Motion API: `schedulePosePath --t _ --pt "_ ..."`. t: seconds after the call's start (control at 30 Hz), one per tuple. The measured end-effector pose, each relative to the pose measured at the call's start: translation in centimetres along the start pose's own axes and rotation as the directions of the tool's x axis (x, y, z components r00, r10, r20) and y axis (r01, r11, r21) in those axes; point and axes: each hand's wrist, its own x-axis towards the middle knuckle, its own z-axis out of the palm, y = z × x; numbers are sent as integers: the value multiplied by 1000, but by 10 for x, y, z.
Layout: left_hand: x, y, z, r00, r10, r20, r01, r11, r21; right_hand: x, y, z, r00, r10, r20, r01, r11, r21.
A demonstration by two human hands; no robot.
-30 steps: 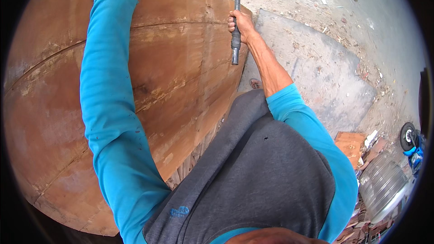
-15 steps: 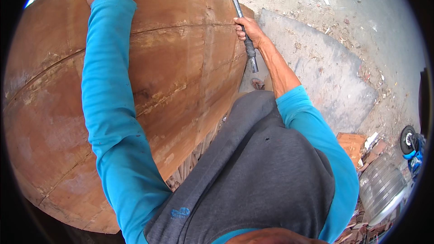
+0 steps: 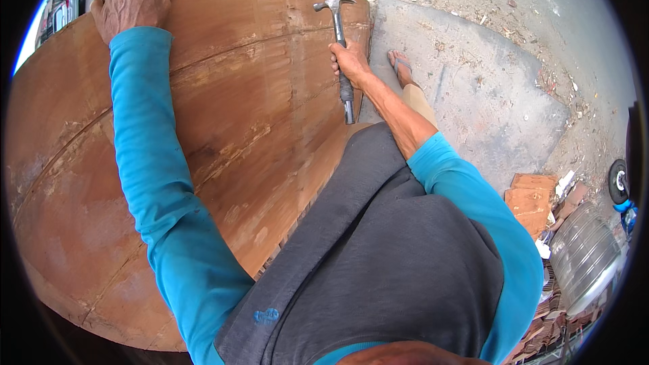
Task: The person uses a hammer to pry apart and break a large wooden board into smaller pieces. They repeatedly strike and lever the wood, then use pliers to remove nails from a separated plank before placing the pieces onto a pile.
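A large brown wooden panel with dark seams fills the left side in front of me. My left hand grips its far top edge, fingers hooked over the rim and the arm stretched straight across the boards. Wrapped around the dark grip of a claw hammer is my right hand. The hammer's metal head points away from me, in front of the panel's right end. The hammer looks apart from the wood, though its exact distance is hard to tell.
A grey slab lies on the ground to the right, with a sandalled foot on it. Debris litters the dirt beyond. At the lower right are a clear plastic container, stacked reddish tiles and a small wheel.
In the view, my left hand has shifted left and nearer. My right hand with the hammer has moved left and slightly nearer. More of the sandalled foot now shows on the slab.
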Motion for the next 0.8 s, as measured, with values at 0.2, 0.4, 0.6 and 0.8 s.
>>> schedulePosePath --t 0.2,0.4,0.6,0.8 --pt "3 9 -28 971 25 -240 -53 992 -112 11 -17 -46 992 -109 -68 106 993 -43" --pt "26 11 -39 949 96 -299 -153 973 -173 -16 -50 -83 976 -156 -149 129 976 -178" --pt "24 49 -38 916 140 -376 -268 910 -316 -44 -114 -55 875 -482 -47 432 820 -375" --pt "31 43 -73 844 170 -508 -270 954 -130 -89 -227 9 708 -699 106 666 610 -428"
